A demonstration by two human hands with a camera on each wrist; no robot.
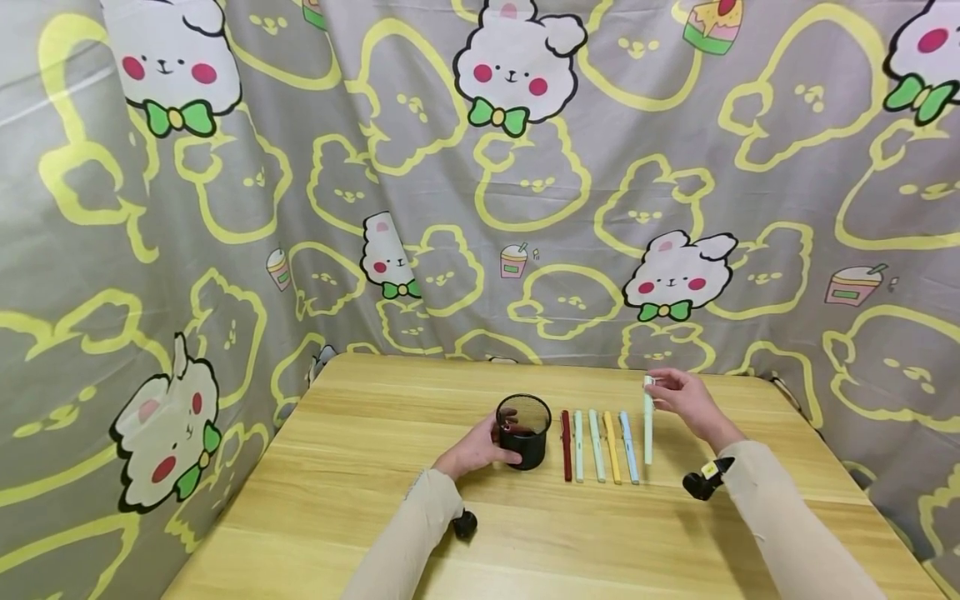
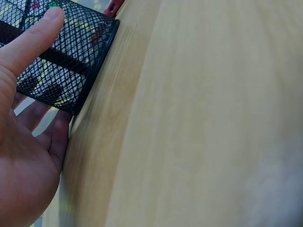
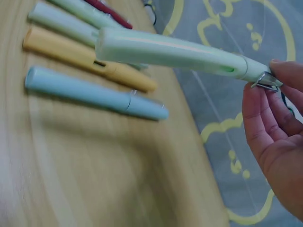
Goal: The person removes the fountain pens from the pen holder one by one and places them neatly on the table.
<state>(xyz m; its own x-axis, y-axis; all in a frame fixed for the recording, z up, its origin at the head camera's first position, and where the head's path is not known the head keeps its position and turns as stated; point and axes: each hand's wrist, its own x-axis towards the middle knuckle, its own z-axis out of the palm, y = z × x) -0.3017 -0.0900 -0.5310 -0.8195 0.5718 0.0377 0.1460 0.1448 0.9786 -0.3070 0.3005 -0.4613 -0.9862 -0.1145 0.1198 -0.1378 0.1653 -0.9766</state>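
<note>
My left hand holds a black mesh pen holder by its side, which stands upright on the table. In the left wrist view the thumb lies along the mesh and the other fingers go round behind it. A pale green pen hangs nearly upright above the tabletop, its clip end pinched between the thumb and fingers of my right hand. Between the hands lies a row of capped pens: a dark red pen, two pale green ones, a yellow pen and a light blue pen.
The wooden table carries the holder and the row of pens. A grey curtain printed with cartoon animals hangs along its back and left sides. Small black cameras sit at both wrists.
</note>
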